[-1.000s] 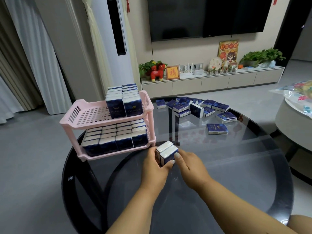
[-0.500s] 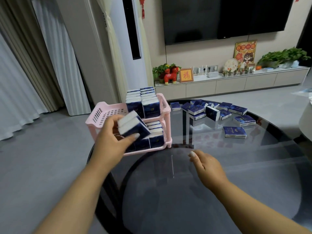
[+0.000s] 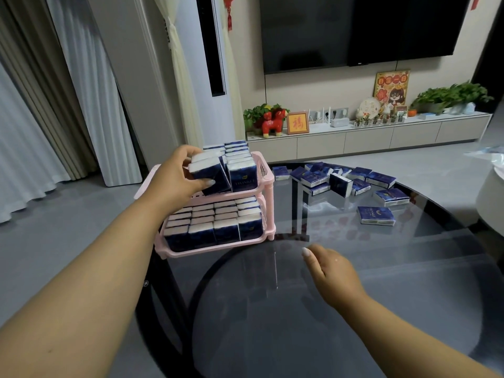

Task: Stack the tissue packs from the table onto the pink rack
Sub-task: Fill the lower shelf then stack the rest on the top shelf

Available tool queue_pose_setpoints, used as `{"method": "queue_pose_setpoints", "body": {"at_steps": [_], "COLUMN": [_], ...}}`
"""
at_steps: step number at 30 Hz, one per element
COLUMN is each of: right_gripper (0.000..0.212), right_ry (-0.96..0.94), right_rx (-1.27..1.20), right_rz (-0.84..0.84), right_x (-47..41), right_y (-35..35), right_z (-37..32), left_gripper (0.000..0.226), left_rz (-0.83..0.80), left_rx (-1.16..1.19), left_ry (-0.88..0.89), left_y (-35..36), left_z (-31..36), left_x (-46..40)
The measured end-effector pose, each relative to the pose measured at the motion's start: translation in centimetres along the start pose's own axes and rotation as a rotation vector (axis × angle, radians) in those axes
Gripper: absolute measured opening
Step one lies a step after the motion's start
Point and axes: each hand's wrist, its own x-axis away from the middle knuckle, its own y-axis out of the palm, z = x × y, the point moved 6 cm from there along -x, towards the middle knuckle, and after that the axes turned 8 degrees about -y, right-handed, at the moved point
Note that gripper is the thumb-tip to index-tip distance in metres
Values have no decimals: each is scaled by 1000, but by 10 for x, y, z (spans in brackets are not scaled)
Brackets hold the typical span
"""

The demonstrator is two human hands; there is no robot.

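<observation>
A two-tier pink rack (image 3: 268, 184) stands at the left edge of the round glass table (image 3: 354, 282). Its lower tier is packed with upright blue-and-white tissue packs (image 3: 215, 222), and a row of packs (image 3: 241, 170) fills the right side of the top tier. My left hand (image 3: 174, 181) grips two tissue packs (image 3: 210, 173) together, tilted, over the top tier just left of that row. My right hand (image 3: 331, 268) hovers low over the glass in front of the rack, fingers relaxed and holding nothing. Several loose packs (image 3: 341, 181) lie at the table's far side.
One pack (image 3: 376, 215) lies apart, nearer the table's middle right. A white rounded seat (image 3: 493, 203) sits at the right edge. Behind are a TV cabinet (image 3: 368, 137) with plants and ornaments, a tall air conditioner (image 3: 215, 64) and curtains.
My left hand has carried the two packs up and away from me to the rack's top tier. My right hand has let go and stays low over the glass.
</observation>
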Motion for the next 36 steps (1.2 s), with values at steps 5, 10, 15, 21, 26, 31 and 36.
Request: {"method": "queue_pose_setpoints", "body": {"at_steps": [5, 10, 15, 21, 26, 31, 36], "right_gripper": [61, 57, 58, 61, 58, 48, 45], "right_ry": [-16, -25, -35, -23, -21, -20, -11], "right_rx": [27, 32, 20, 13, 7, 8, 10], "right_rz": [-2, -3, -1, 3, 7, -14, -23], "right_x": [-1, -1, 0, 0, 0, 0, 1], "right_y": [0, 0, 0, 0, 0, 1, 1], "right_z": [0, 0, 0, 1, 0, 0, 0], "left_gripper": [52, 54, 56, 49, 40, 45, 47], "left_rz": [5, -4, 36, 137, 165, 128, 169], "left_rx": [-46, -97, -172, -127, -192, -232, -268], "left_ry": [-4, -30, -24, 30, 55, 38, 70], "left_y": [3, 7, 13, 7, 7, 15, 16], "left_z": [-4, -9, -12, -10, -14, -19, -15], "left_x": [-11, -18, -12, -3, -2, -3, 4]}}
